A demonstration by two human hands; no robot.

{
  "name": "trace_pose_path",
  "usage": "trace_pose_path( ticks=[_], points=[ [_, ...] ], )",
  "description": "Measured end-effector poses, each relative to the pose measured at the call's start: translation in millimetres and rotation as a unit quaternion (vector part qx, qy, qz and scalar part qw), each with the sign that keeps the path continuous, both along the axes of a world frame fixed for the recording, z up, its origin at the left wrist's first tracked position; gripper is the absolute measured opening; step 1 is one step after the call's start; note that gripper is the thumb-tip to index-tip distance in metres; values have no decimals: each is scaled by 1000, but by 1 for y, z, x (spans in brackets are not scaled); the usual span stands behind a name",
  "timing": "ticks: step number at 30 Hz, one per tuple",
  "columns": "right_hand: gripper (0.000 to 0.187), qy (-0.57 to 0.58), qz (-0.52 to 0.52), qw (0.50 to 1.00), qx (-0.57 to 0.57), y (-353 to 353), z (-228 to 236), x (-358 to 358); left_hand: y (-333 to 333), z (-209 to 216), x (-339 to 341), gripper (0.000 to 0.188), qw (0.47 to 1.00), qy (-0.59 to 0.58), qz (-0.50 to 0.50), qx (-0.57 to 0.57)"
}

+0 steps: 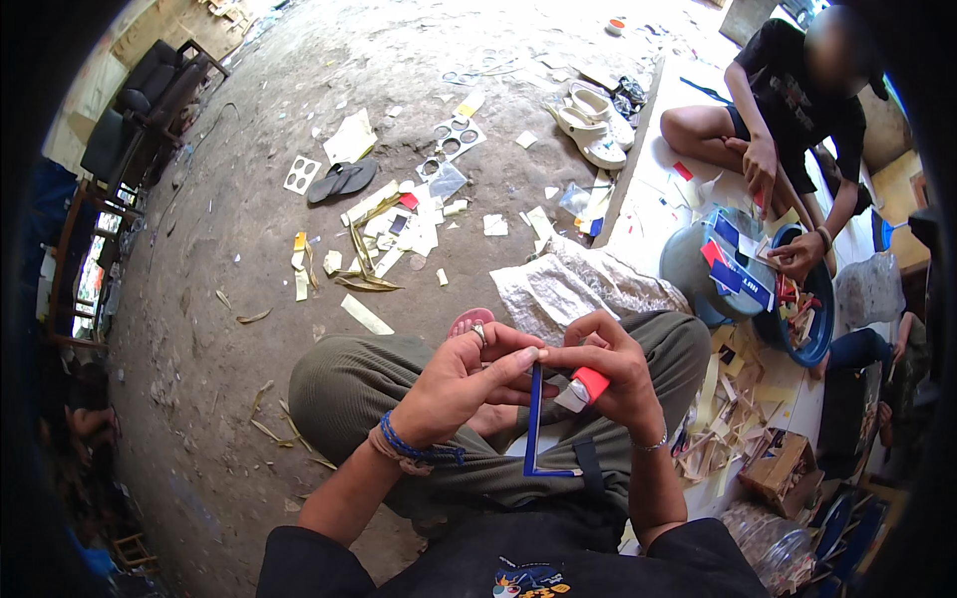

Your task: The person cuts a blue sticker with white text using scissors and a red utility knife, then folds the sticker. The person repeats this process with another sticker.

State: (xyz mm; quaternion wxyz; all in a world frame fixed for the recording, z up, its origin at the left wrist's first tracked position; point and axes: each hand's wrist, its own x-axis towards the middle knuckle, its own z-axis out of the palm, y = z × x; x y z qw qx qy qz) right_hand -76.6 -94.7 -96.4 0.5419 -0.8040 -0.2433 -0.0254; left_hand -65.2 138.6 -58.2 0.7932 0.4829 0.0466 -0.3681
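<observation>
A thin blue L-shaped strip (pixel 531 429) with a pale inner edge hangs over my lap. My left hand (pixel 464 384) pinches its upper end between thumb and fingers. My right hand (pixel 623 374) has its index finger and thumb at that same end, touching the left fingertips. Tucked in the right hand's lower fingers is a small red object (pixel 590 383) with a silvery-white end; its exact kind is unclear. My crossed legs in dark green trousers (pixel 349 384) lie beneath both hands.
Paper and card scraps (pixel 399 229) litter the ground ahead, near a dark flip-flop (pixel 342 181). White clogs (pixel 593 125) stand beside a raised tiled ledge. A co-worker (pixel 797 110) sits at right, hands over a blue basin (pixel 812 334). Wood strips (pixel 718 429) and a cardboard box (pixel 781 466) lie nearer.
</observation>
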Motion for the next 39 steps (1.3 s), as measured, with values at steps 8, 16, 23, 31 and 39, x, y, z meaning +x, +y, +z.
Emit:
trace_pose_path(
  ticks=[8, 16, 23, 31, 39],
  points=[
    [59, -1, -68, 998, 11, 6, -10, -12, -3, -13, -2, 23, 998, -62, 25, 5],
    [40, 44, -169, 981, 89, 7, -35, -37, -1, -11, 2, 25, 990, -121, 65, 14],
    [64, 77, -81, 993, 32, 18, -39, -50, -5, -8, 2, 22, 987, -137, 78, 13],
    [43, 9, -129, 992, -8, 24, -40, -41, -4, -7, 1, 22, 985, -159, 67, 17],
    [41, 36, -135, 990, 4, 28, -42, -44, -4, -9, 1, 20, 984, -164, 70, 17]
  ],
)
